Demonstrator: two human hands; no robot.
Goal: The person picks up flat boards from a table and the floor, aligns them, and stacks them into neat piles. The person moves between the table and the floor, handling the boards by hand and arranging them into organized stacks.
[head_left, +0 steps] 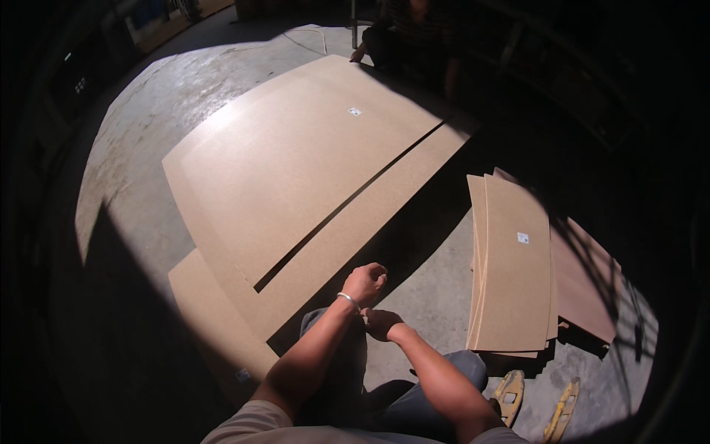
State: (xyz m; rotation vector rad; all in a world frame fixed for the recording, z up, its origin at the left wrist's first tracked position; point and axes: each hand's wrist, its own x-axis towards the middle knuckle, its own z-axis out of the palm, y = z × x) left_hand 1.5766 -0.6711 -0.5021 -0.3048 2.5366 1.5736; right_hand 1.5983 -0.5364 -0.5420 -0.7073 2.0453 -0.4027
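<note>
the person is crouched on the concrete floor (148,185) at the near corner of a big brown board (296,163); a narrow strip (370,214) along its right side is split off by a long dark gap. this looks like the moment between cutting and lifting. to my eye the next move calls for both hands to come apart and take an edge of the strip, which is long and will likely sag

the left hand (364,283) is curled into a loose fist just over the strip's near end, a bangle (348,299) on the wrist. the right hand (382,323) sits just under that wrist, fingers curled, seemingly touching it; whether it pinches anything i cannot tell. both forearms reach forward, nearly crossing. a pile of smaller boards (514,274) lies to the right
</note>
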